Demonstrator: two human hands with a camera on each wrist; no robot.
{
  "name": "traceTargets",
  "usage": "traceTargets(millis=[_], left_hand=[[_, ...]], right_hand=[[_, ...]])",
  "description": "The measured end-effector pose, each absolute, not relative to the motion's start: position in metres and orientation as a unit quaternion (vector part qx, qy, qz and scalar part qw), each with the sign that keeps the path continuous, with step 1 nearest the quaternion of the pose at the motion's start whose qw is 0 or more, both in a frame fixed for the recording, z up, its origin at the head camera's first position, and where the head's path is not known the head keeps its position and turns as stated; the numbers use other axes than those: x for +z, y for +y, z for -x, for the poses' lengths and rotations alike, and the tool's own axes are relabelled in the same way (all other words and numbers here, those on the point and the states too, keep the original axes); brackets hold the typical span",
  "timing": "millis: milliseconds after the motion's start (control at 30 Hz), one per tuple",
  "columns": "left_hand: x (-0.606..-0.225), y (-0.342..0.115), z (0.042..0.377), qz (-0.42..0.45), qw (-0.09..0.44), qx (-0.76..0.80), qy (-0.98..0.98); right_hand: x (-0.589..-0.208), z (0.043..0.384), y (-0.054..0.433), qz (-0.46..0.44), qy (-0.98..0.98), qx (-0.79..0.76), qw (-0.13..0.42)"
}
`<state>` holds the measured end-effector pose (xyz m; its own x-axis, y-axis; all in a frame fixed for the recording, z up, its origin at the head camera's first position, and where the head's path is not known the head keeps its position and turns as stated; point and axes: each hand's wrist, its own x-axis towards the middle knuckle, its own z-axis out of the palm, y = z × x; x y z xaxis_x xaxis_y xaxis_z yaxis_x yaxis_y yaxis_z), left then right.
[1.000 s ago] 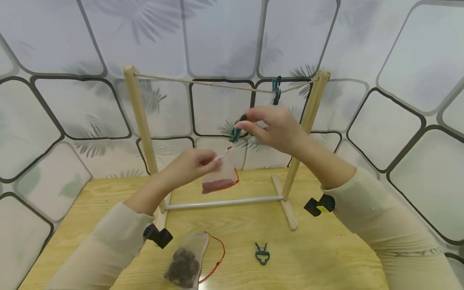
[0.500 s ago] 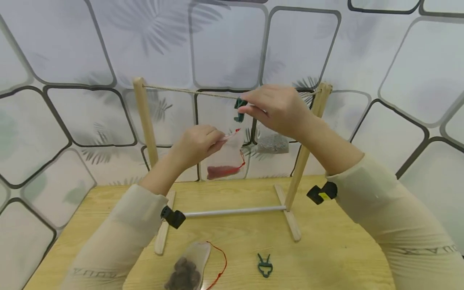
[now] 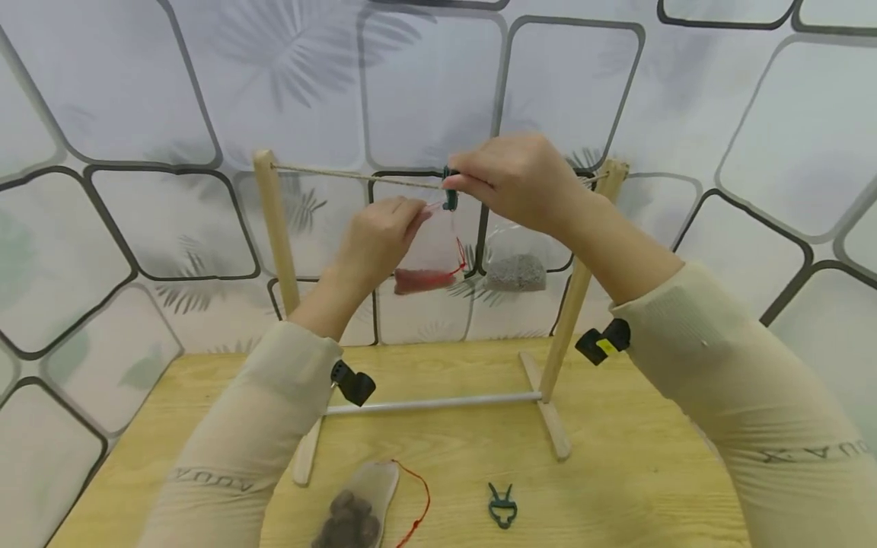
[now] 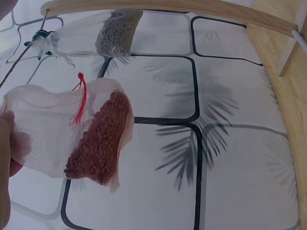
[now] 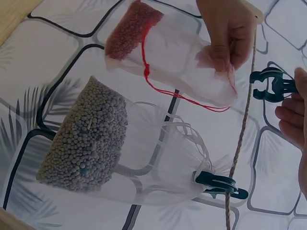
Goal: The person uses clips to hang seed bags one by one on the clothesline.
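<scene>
My left hand point(image 3: 380, 240) pinches the top edge of a white mesh drawstring bag point(image 4: 43, 105). Reddish-brown pellets fill its bottom, and a red cord point(image 5: 146, 67) hangs along it. The bag's mouth is close to a rope point(image 3: 342, 173). Between the thumb and fingers of my right hand point(image 3: 524, 183) is a dark green plant clip point(image 5: 273, 86). In the right wrist view its jaws are spread and face the rope beside the bag's top. Just past it, a second mesh bag point(image 5: 86, 139) of grey pellets hangs from the rope by another green clip point(image 5: 218, 183).
The rope runs between two wooden posts point(image 3: 274, 221) joined low down by a white rod point(image 3: 438, 401). On the wooden table point(image 3: 617, 472) lie a third mesh bag point(image 3: 352, 517) with dark round lumps and a red cord, and a loose green clip point(image 3: 503, 506).
Both hands have risen to the rope, the left lifting the reddish bag and the right carrying the clip. The head view has shifted slightly, and the hanging grey bag has come into sight.
</scene>
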<state>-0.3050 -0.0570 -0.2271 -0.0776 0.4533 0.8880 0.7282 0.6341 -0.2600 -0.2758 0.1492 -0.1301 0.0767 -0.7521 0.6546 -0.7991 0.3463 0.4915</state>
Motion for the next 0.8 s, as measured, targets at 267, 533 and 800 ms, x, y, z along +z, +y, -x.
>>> traceTargets(millis=[267,533,800], left_hand=[[-0.221,-0.048,0.304,0.37,0.542,-0.163,-0.737],[-0.217,-0.045,0.301,0.379,0.544,-0.17,-0.728],[-0.217,-0.044,0.299,0.387,0.57,-0.151,-0.709]], right_hand=[[-0.133,0.285,0.146,-0.558,-0.687,0.01,0.465],[-0.128,0.291,0.145,-0.498,-0.774,0.033,0.389],[-0.132,0.294,0.143,-0.525,-0.744,0.039,0.412]])
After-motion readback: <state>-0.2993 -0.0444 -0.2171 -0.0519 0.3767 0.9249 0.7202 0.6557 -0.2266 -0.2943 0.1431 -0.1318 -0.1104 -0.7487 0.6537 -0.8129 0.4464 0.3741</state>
